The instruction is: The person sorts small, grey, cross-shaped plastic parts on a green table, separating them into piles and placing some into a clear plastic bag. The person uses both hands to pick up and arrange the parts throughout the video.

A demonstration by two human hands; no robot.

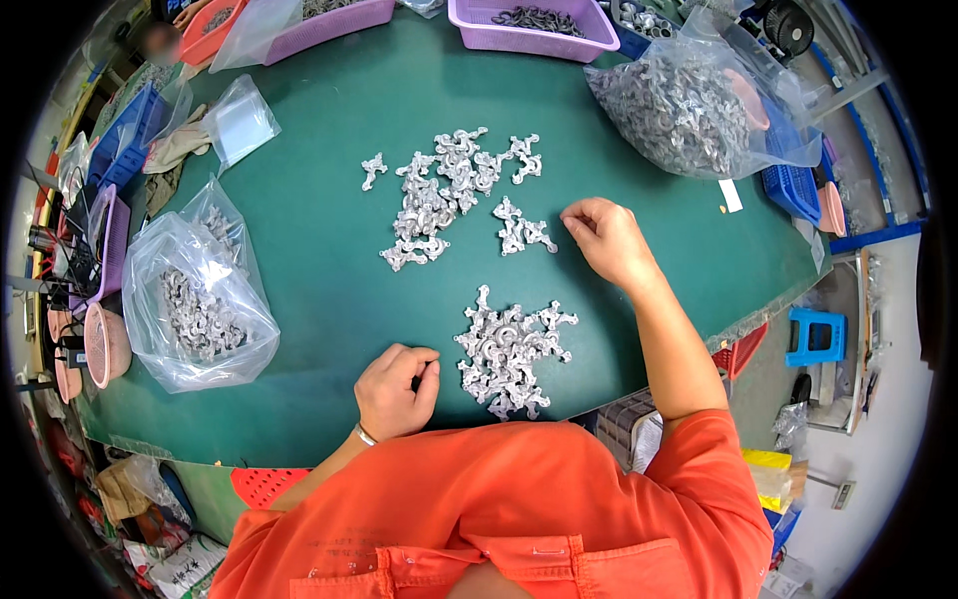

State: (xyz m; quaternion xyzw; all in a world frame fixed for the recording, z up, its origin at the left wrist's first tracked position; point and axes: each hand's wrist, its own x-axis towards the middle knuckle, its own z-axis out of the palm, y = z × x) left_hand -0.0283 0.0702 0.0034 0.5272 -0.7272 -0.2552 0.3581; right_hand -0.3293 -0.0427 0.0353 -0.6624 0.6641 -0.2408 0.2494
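Note:
My left hand rests on the table near its front edge, its fingers curled into a loose fist with no part showing in them. Just right of it lies a near pile of small silver-grey metal castings with several arms and rounded ends. My right hand is closed, fingertips pinched down, and nothing shows between them. It is right of a small cluster of the same castings, apart from them. Beyond lies a larger heap of castings, with one single casting off to its left.
The table has a green top. A clear bag of castings stands at left, and a bigger full bag at far right beside a blue basket. Purple trays line the far edge. A blue stool stands off the right side.

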